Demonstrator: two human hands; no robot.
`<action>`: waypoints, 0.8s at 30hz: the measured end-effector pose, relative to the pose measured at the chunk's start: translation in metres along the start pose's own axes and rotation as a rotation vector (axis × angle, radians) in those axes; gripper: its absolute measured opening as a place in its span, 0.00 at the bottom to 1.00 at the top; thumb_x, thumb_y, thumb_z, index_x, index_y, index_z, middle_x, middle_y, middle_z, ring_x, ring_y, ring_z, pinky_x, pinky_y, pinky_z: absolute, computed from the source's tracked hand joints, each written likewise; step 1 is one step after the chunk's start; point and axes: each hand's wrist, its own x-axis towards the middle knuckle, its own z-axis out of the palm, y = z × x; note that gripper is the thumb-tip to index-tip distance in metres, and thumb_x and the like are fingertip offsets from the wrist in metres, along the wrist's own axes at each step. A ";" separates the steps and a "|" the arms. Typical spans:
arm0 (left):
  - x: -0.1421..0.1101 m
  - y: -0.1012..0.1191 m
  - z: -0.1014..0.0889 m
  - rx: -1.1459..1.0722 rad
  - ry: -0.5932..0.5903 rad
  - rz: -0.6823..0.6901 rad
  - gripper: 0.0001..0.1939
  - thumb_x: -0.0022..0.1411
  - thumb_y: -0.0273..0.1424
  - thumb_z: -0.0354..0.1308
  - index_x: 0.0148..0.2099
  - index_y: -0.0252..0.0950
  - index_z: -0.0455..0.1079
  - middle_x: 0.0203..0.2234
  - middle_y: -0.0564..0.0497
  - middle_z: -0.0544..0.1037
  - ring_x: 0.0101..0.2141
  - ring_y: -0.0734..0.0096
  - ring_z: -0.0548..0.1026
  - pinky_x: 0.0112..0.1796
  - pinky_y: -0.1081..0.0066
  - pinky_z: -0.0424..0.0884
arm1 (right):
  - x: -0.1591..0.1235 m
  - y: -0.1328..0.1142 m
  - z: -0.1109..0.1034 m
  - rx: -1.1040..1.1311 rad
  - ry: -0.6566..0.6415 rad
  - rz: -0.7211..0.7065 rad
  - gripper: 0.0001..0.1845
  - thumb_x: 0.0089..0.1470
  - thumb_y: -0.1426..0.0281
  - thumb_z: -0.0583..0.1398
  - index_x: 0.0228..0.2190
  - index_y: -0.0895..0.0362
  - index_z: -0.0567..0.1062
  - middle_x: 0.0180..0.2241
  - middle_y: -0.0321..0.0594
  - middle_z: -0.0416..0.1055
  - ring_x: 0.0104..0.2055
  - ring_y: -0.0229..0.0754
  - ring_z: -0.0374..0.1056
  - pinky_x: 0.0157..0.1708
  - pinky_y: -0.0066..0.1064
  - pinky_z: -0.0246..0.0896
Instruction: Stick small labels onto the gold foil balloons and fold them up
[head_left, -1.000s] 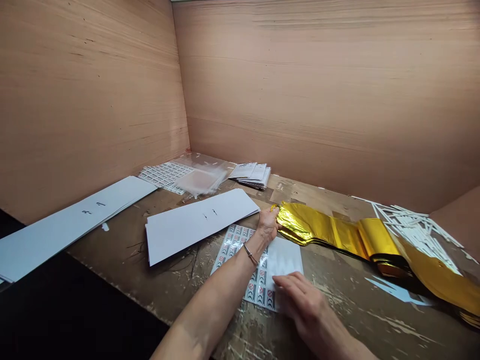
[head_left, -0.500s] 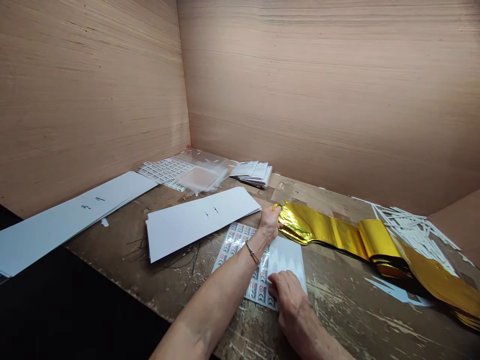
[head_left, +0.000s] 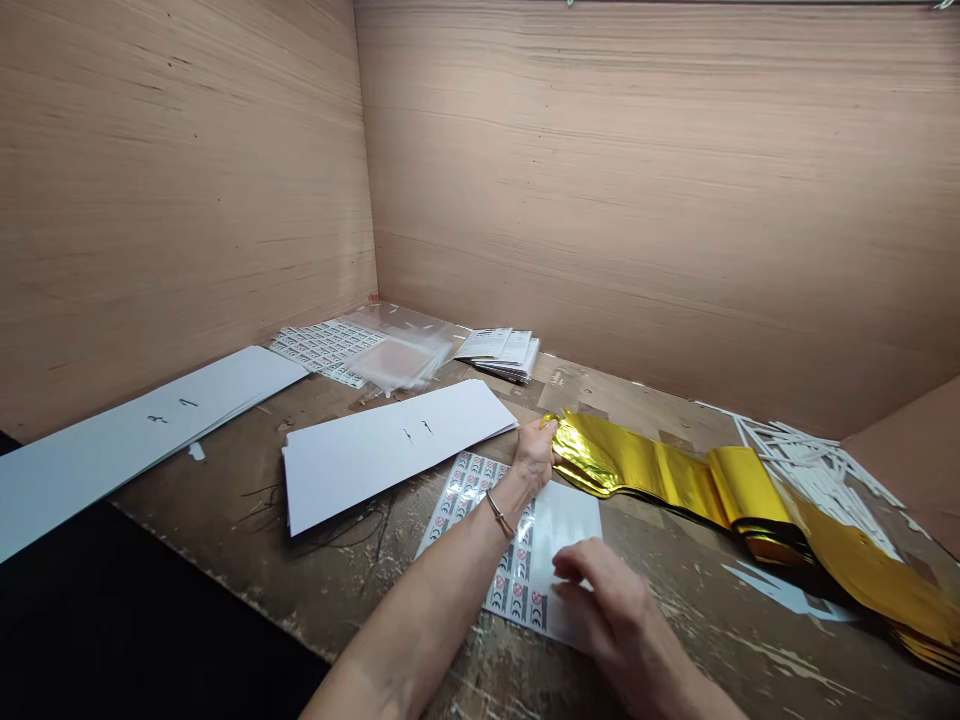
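Gold foil strip [head_left: 637, 462], crinkled and glossy

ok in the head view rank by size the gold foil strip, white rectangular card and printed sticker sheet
Largest: gold foil strip; then white rectangular card; then printed sticker sheet, though it sits nearer the camera, so that pair is unsure.

The gold foil strip [head_left: 637, 465] shines with black along its lower edge, the sticker sheet [head_left: 517, 590] repeats red-and-black symbols in rows, and the brown desk [head_left: 675, 620] shows pale scuffs.
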 end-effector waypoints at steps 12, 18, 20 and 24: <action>0.002 -0.001 -0.001 0.026 0.006 0.004 0.09 0.46 0.31 0.56 0.26 0.31 0.62 0.19 0.51 0.68 0.21 0.75 0.68 0.21 0.76 0.63 | -0.010 -0.002 0.029 -0.043 -0.045 0.011 0.06 0.50 0.77 0.48 0.26 0.56 0.60 0.25 0.38 0.61 0.27 0.38 0.58 0.25 0.29 0.55; 0.001 -0.001 -0.001 0.020 0.001 -0.006 0.10 0.46 0.33 0.57 0.27 0.31 0.63 0.19 0.51 0.69 0.21 0.74 0.69 0.22 0.75 0.64 | 0.010 -0.011 -0.035 0.259 -0.138 0.224 0.04 0.50 0.71 0.51 0.24 0.56 0.60 0.23 0.33 0.60 0.26 0.35 0.56 0.26 0.25 0.54; 0.000 0.000 0.000 0.026 -0.002 -0.002 0.11 0.46 0.35 0.57 0.28 0.31 0.63 0.21 0.49 0.71 0.22 0.73 0.70 0.22 0.74 0.65 | 0.030 0.002 -0.052 0.322 -0.103 0.253 0.04 0.49 0.69 0.52 0.24 0.56 0.61 0.23 0.33 0.60 0.26 0.34 0.56 0.27 0.26 0.53; -0.002 0.001 0.000 0.003 -0.007 -0.001 0.13 0.46 0.36 0.57 0.29 0.31 0.64 0.22 0.48 0.72 0.22 0.72 0.70 0.23 0.73 0.65 | 0.077 0.047 -0.064 0.405 0.004 0.302 0.05 0.44 0.68 0.54 0.24 0.57 0.62 0.23 0.32 0.59 0.26 0.33 0.55 0.27 0.26 0.52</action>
